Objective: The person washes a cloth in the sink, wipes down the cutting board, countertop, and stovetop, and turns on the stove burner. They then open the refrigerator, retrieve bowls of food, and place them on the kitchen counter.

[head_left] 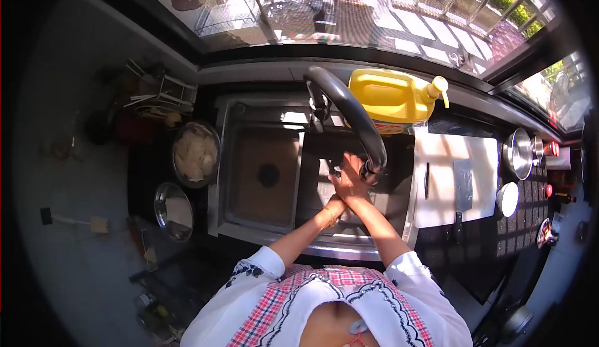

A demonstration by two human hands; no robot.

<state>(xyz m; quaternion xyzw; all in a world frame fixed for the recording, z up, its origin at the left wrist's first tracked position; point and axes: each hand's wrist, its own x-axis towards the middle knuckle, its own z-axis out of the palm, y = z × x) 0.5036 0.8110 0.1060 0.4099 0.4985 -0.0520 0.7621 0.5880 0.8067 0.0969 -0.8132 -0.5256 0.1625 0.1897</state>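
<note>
Both hands are together over the right part of the sink, under the black curved faucet. My right hand points away from me, its fingers loosely stretched out close to the faucet's spout. Against the underside of my right wrist lies my left hand; its fingers are mostly hidden behind the right hand. I cannot make out any object in either hand. Sunlight falls in bright patches on the dark basin around them.
A yellow pump jug stands behind the sink. On the right, a cleaver lies on a white cutting board, near a metal bowl and white bowl. Left are a bowl of pale pieces and a steel dish.
</note>
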